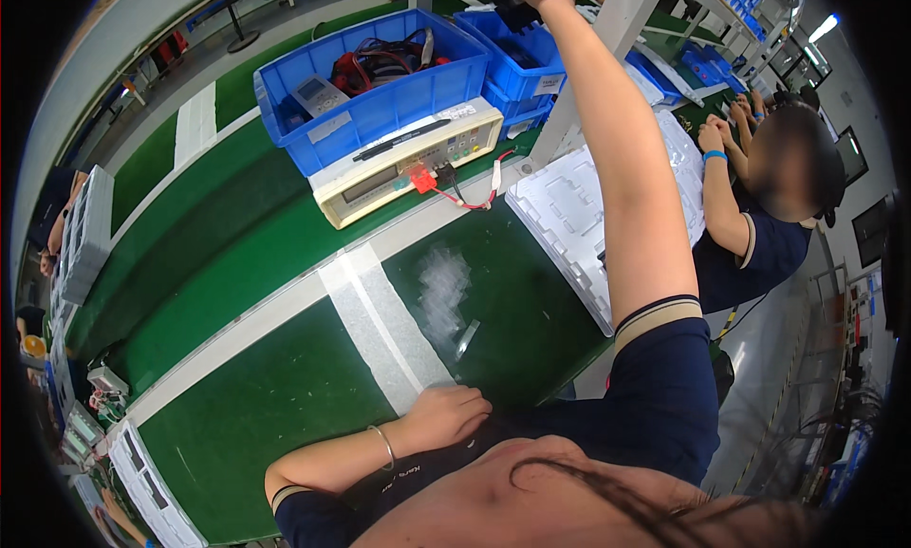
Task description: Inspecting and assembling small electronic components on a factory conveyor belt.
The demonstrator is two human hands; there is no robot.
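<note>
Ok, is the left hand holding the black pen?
No, the pen lies on top of the meter, well away from the left hand by the table's near edge.

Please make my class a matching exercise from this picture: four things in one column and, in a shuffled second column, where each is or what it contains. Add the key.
Column one
1. Left hand
2. Black pen
3. Red connector
4. Large blue bin

Column two
A. At the front panel of the cream meter
B. Contains red and black leads
C. Beside the near end of the white strip
D. Lying on top of the cream meter

Right pairs: 1-C, 2-D, 3-A, 4-B
</note>
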